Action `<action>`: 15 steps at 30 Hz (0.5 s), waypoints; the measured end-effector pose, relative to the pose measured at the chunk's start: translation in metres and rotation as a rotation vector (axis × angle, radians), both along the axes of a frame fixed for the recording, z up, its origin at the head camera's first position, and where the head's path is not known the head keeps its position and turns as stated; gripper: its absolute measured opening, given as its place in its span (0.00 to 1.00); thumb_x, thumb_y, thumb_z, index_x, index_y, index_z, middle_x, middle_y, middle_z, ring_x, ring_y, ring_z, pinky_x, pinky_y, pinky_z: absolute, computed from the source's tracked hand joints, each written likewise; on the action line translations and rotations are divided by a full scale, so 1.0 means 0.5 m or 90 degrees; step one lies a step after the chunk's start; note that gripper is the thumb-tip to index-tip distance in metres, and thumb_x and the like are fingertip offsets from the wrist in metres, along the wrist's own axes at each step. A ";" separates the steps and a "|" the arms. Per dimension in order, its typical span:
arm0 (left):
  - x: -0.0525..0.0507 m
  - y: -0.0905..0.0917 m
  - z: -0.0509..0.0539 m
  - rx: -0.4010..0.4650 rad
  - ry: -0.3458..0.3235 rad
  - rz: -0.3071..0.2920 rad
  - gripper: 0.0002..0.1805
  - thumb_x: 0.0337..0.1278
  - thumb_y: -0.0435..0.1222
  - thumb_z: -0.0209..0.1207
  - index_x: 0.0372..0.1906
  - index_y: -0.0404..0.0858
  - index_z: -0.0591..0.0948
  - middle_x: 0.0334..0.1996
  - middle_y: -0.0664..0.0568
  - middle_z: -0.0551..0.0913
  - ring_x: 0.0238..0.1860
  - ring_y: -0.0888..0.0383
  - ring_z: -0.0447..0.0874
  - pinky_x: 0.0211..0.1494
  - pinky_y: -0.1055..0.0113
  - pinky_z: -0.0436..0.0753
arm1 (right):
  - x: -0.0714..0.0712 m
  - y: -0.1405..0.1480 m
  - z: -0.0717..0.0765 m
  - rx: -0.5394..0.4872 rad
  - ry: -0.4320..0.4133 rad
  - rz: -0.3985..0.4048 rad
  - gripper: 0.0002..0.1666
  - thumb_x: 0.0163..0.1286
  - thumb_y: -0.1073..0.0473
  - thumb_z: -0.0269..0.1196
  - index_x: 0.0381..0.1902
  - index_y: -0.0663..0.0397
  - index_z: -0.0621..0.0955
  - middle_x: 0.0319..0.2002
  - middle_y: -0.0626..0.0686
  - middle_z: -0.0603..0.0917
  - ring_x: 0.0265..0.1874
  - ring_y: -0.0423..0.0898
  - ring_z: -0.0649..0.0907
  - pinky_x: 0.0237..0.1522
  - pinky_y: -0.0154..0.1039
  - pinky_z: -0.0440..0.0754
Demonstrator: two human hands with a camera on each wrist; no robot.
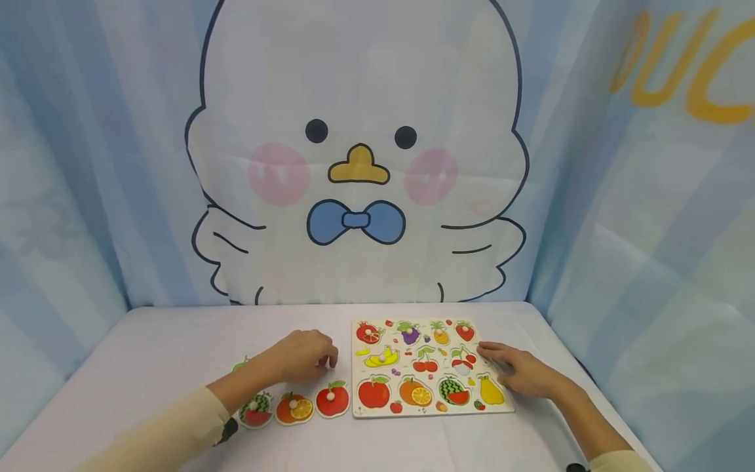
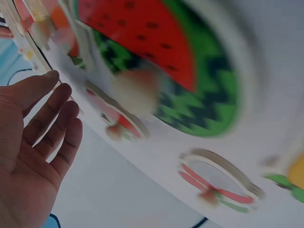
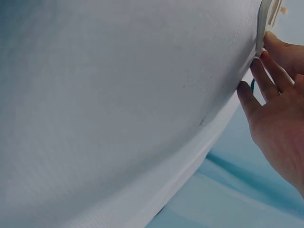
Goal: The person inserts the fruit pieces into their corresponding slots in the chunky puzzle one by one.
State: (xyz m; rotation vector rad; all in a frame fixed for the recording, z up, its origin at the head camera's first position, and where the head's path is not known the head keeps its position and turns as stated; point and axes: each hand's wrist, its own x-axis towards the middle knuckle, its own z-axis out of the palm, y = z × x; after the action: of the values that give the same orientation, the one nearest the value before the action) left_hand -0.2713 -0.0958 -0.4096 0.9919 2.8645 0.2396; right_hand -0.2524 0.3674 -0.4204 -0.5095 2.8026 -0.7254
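A white fruit puzzle board (image 1: 404, 373) lies flat on the table. Touching its right edge with relaxed fingers is my right hand (image 1: 527, 373); in the right wrist view that hand (image 3: 280, 109) has thumb and fingertips at the board edge (image 3: 262, 28). My left hand (image 1: 301, 357) hovers left of the board, fingers loosely bent. Nothing is in that hand (image 2: 38, 137) in the left wrist view. Below it lie knobbed pieces: an apple (image 1: 333, 400), an orange (image 1: 286, 410) and a watermelon (image 1: 250, 416). The watermelon piece (image 2: 199, 99) looms large in the left wrist view.
Other loose pieces (image 2: 216, 183) lie on the table beyond the watermelon in the left wrist view; my left forearm partly hides that area in the head view. A curtain (image 1: 360, 275) with a cartoon bird hangs behind the white table (image 1: 147, 354), with pale blue curtains at both sides.
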 end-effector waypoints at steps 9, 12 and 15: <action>0.030 -0.079 0.008 -0.008 0.012 0.072 0.06 0.57 0.35 0.73 0.33 0.51 0.88 0.28 0.64 0.77 0.32 0.63 0.73 0.40 0.67 0.81 | -0.001 0.003 -0.003 -0.006 -0.002 0.010 0.37 0.65 0.71 0.65 0.73 0.60 0.74 0.78 0.63 0.67 0.76 0.73 0.63 0.71 0.71 0.65; 0.039 -0.097 0.008 0.001 0.008 0.100 0.06 0.58 0.36 0.73 0.32 0.51 0.87 0.29 0.63 0.77 0.33 0.63 0.74 0.42 0.67 0.82 | 0.000 0.003 -0.001 -0.004 -0.001 0.009 0.37 0.65 0.71 0.65 0.73 0.60 0.74 0.77 0.63 0.67 0.75 0.73 0.63 0.71 0.71 0.65; 0.044 -0.112 0.006 0.012 0.006 0.112 0.05 0.59 0.36 0.73 0.32 0.50 0.88 0.31 0.63 0.77 0.35 0.63 0.75 0.44 0.68 0.83 | 0.001 0.001 0.001 -0.008 0.000 0.007 0.37 0.64 0.71 0.65 0.73 0.61 0.74 0.77 0.64 0.67 0.75 0.74 0.63 0.71 0.71 0.65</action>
State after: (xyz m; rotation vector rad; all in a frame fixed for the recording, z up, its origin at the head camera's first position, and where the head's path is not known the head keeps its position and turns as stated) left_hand -0.2491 -0.1516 -0.4069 0.7445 2.9655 0.2769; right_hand -0.2520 0.3681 -0.4198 -0.5258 2.7947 -0.7415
